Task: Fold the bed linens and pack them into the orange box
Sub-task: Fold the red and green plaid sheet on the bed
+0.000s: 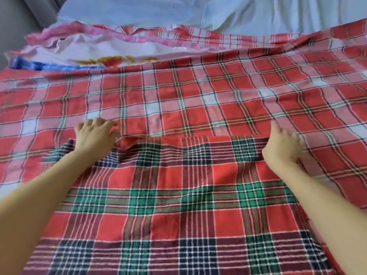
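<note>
- Directly below us in the head view, the green plaid [168, 195] lies folded flat on the red plaid [198, 100], which spreads wide beneath it.
- Our left hand [95, 135] rests palm down on the green plaid's far left corner, fingers spread and loosely bent, gripping nothing we can see.
- Our right hand [282, 147] sits at the far right corner, thumb up; blur keeps us from telling whether it grips the cloth.
- Beyond the red plaid we see a pink floral linen [89, 48] and a pale sheet [218, 12].
</note>
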